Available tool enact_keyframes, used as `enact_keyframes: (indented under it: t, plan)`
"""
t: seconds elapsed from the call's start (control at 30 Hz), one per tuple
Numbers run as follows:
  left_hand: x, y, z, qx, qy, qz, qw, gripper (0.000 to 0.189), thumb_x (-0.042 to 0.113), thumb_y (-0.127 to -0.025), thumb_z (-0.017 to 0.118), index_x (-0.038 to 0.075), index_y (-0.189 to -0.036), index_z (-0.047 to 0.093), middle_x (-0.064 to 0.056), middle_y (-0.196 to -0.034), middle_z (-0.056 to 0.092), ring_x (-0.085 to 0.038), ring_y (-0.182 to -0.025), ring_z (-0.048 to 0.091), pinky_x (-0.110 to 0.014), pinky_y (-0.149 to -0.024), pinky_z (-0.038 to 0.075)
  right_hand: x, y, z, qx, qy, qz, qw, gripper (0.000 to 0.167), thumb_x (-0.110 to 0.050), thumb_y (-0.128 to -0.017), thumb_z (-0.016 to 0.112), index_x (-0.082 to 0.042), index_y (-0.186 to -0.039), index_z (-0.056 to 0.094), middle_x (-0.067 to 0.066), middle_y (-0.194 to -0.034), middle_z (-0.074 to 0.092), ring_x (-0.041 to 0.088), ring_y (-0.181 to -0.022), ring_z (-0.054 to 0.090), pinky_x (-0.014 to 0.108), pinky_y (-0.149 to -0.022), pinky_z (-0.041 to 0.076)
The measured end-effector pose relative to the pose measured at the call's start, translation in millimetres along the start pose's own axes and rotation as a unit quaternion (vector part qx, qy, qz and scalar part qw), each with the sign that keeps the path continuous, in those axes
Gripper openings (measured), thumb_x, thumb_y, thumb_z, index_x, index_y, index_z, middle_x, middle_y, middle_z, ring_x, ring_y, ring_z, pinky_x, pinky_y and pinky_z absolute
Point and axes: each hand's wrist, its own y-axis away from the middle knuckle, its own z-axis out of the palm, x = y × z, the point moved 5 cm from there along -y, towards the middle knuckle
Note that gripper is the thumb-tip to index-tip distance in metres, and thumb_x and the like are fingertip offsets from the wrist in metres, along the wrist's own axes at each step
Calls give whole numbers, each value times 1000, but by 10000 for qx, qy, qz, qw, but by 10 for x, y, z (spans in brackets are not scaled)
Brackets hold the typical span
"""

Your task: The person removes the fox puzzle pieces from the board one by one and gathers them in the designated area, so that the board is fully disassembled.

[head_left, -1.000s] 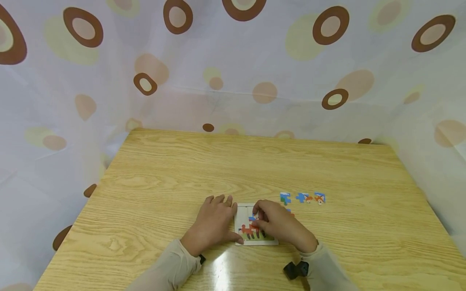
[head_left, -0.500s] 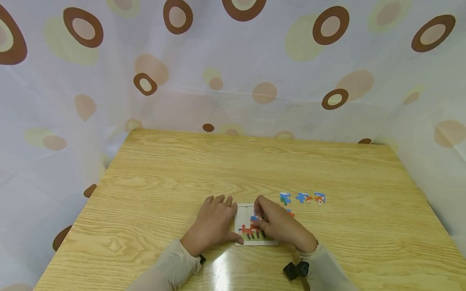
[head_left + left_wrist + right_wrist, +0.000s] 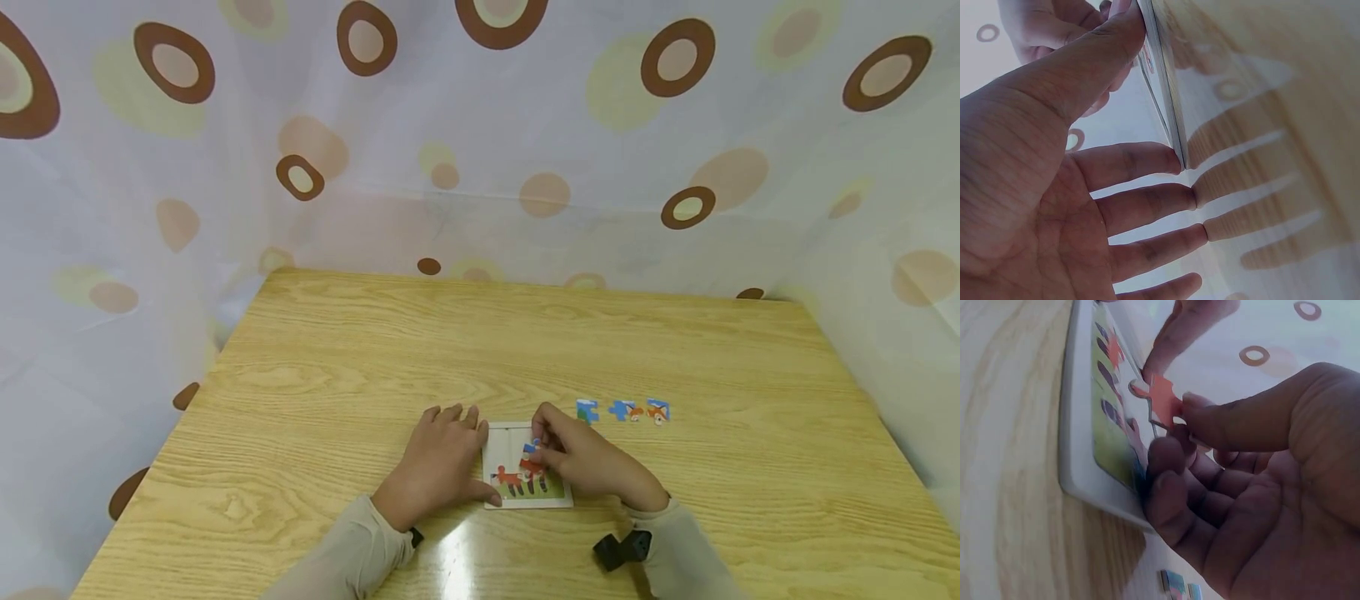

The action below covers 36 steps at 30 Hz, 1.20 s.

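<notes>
A white puzzle tray [image 3: 495,446] lies on the table, its lower part filled with pieces showing red legs on green grass. My left hand [image 3: 435,458] rests at its left side with fingers spread; in the left wrist view the thumb [image 3: 1094,59] lies on the tray's edge and straight fingertips touch the tabletop. My right hand [image 3: 588,458] pinches a red-and-blue puzzle piece [image 3: 1163,400] between thumb and fingers. That piece is tilted over the tray, beside the laid pieces. Part of the tray's right side is hidden by the right hand.
Several loose puzzle pieces lie right of the tray, among them a blue-and-green piece [image 3: 587,409], a blue-and-orange piece [image 3: 624,410] and a fox-face piece [image 3: 658,412]. The wooden table [image 3: 360,350] meets a patterned cloth [image 3: 487,150] at the back and sides.
My right hand has shifted slightly to the right with the pinched puzzle piece, now covering a loose piece beside the tray. The left hand has stayed in place.
</notes>
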Motion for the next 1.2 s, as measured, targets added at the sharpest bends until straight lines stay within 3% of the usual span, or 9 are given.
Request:
enact_keyframes:
  t: [0.6, 1.2]
  plan:
    - [-13, -12, 39, -104, 66, -51, 9999, 98, 78, -68, 78, 10, -138, 67, -13, -145, 60, -34, -134, 56, -53, -108, 43, 134, 132, -286, 113, 246, 49, 9996, 13, 2, -99, 63, -6, -99, 53, 1, -81, 52, 12, -68, 48, 25, -61, 41]
    - [-13, -6, 35, -63, 89, -19, 9999, 97, 77, -68, 79, 10, -137, 68, -13, -143, 61, -34, -133, 56, -53, -107, 44, 214, 382, -735, 392, 309, 495, 9975, 12, 4, -98, 64, -2, -100, 54, 6, -89, 49, 17, -71, 54, 28, -61, 51]
